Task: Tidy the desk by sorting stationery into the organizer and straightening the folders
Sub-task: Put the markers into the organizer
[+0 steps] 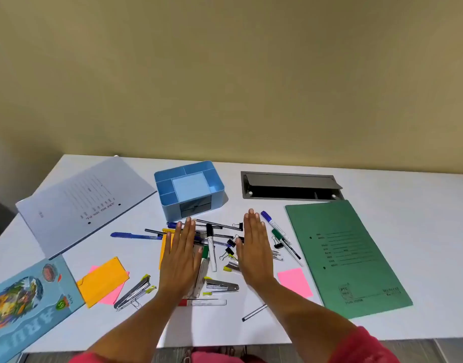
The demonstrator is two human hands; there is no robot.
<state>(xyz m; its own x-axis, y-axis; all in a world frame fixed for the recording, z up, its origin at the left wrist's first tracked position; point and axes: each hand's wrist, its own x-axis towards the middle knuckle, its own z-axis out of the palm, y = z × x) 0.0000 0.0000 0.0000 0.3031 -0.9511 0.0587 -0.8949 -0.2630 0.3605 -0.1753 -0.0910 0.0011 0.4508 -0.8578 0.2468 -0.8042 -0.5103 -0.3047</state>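
Note:
A blue desk organizer (189, 189) with several empty compartments stands at the middle back of the white desk (382, 323). In front of it lies a heap of pens, markers (211, 251) and black binder clips (230, 242). My left hand (179, 258) and my right hand (254, 250) are held flat, fingers straight, over the two sides of the heap, holding nothing. Two staplers (133, 293) (221, 285) lie nearer me. A grey folder (83, 203) lies askew at the left, a green folder (345, 255) at the right.
A recessed grey cable hatch (290, 186) sits behind the green folder. A blue picture book (26, 302) overhangs the front left corner. Orange (102, 281) and pink (294, 281) sticky notes lie by the heap. A red-capped marker (201, 302) and a thin pen (254, 313) lie near the front edge.

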